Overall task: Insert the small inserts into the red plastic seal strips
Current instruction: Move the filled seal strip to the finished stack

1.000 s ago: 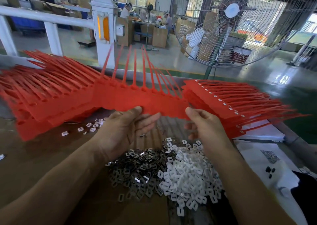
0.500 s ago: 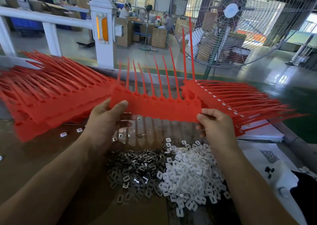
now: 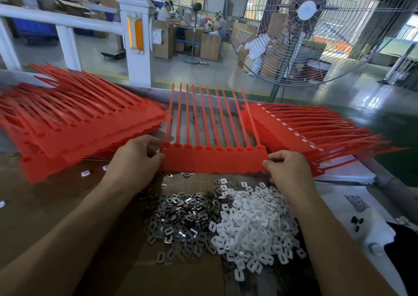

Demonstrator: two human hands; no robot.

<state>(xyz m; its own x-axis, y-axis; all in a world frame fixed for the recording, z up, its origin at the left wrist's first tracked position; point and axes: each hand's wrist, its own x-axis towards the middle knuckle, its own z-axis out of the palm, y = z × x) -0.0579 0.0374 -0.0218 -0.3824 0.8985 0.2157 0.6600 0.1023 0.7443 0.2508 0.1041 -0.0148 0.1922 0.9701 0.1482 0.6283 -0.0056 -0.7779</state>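
A red sheet of joined seal strips (image 3: 214, 160) lies flat in the middle of the bench, its thin tails pointing away from me. My left hand (image 3: 135, 158) pinches its left edge and my right hand (image 3: 287, 167) pinches its right edge. Just in front of it lie two heaps of small inserts: dark metal ones (image 3: 183, 214) on the left and white plastic ones (image 3: 251, 223) on the right. A few loose inserts are scattered near the sheet's front edge.
A tall stack of red strip sheets (image 3: 74, 124) lies at the left, and another stack (image 3: 305, 128) fitted with white inserts at the right. White paper with a QR code (image 3: 357, 203) is at the right edge. A big floor fan (image 3: 316, 31) stands behind the bench.
The sheet was held up and tilted between both hands; now it has come down flat onto the bench between the two stacks, tails pointing away, with both hands still at its ends.
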